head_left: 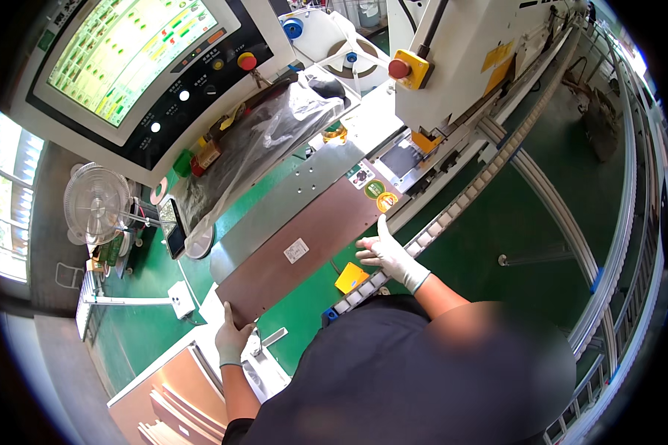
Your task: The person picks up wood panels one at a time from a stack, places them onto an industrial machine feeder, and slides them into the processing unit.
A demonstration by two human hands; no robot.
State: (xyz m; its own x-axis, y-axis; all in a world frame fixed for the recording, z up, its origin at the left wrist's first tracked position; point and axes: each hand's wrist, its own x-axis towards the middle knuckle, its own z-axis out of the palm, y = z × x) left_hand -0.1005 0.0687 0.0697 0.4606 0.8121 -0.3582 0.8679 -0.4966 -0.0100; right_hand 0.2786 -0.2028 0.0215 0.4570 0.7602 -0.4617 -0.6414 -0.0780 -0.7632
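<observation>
A long brown panel [323, 241] lies slantwise in front of me on a grey metal support plate [274, 202]. It carries a white label [296, 251] near its middle and round green and gold stickers [387, 202] at its right end. My left hand [232, 343], in a pale glove, grips the panel's near left corner, with finger and thumb on either side of it; its other fingers are hidden. Beside the near edge at the right end is my gloved right hand [393, 259], thumb raised and fingers stretched out, holding nothing.
At upper left stands a control panel with a lit screen [130, 55]. A white machine [453, 81] with a red stop button [399, 68] is at upper right. A roller conveyor [453, 211] runs beside my right hand. Brown boards [182, 386] are at lower left.
</observation>
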